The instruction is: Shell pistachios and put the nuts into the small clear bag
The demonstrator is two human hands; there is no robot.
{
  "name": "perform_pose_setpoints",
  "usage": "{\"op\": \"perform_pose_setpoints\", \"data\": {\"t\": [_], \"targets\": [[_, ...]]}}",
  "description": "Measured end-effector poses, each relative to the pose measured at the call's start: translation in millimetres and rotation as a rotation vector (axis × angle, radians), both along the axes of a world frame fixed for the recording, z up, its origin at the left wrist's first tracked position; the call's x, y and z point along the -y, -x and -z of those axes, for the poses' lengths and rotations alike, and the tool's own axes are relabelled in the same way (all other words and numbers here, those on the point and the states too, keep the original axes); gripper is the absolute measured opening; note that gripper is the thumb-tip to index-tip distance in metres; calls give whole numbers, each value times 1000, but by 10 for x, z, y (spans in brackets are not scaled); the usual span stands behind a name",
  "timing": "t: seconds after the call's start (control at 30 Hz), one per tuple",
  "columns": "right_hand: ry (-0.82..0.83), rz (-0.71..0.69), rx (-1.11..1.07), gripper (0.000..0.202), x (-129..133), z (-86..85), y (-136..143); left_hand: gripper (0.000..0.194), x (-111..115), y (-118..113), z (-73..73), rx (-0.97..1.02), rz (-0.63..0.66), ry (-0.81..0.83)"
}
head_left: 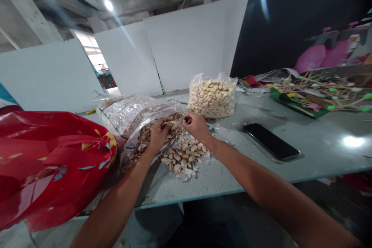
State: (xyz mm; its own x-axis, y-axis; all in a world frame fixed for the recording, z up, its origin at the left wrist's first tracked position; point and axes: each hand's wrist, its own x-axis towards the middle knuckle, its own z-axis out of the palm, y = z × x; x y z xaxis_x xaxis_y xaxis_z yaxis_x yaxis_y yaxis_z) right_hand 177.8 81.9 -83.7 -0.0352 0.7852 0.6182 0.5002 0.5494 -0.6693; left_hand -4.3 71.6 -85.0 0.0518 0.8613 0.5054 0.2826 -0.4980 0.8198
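My left hand (160, 131) pinches a pale peeled clove (173, 122) between thumb and fingers, over the mouth of a clear plastic bag (130, 114) filled with brown skins (145, 138). Just to its right, my right hand (195, 124) has its fingers closed on something small that I cannot make out. The two hands are close together but apart. Below them, unpeeled cloves (185, 156) lie in a pile on the table (216, 180), with bits of white skin around. Behind my right hand stands a clear bag of peeled cloves (212, 99).
A large red plastic bag (52, 162) fills the left side. To the right lies a black phone (271, 141). Thin sticks with coloured tips (319, 91) and green paper (293, 104) are heaped at the back right, near pink bottles (312, 58). White panels (192, 46) stand behind.
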Motion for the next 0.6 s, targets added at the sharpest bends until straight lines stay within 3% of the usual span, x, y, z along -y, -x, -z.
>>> {"op": "perform_pose_setpoints", "data": {"t": [0.13, 0.3, 0.37, 0.6], "targets": [[18, -53, -61, 18, -21, -8, -34, 25, -12, -8, 13, 67, -7, 15], [220, -402, -249, 29, -13, 47, 50, 23, -6, -3, 26, 26, -8, 7], [260, -458, -274, 27, -6, 73, 98, 24, 1, -1, 23, 6, -1, 15], [28, -263, -76, 20, 47, 53, 135, 32, -1, -14, 58, 13, 23, 102]]}}
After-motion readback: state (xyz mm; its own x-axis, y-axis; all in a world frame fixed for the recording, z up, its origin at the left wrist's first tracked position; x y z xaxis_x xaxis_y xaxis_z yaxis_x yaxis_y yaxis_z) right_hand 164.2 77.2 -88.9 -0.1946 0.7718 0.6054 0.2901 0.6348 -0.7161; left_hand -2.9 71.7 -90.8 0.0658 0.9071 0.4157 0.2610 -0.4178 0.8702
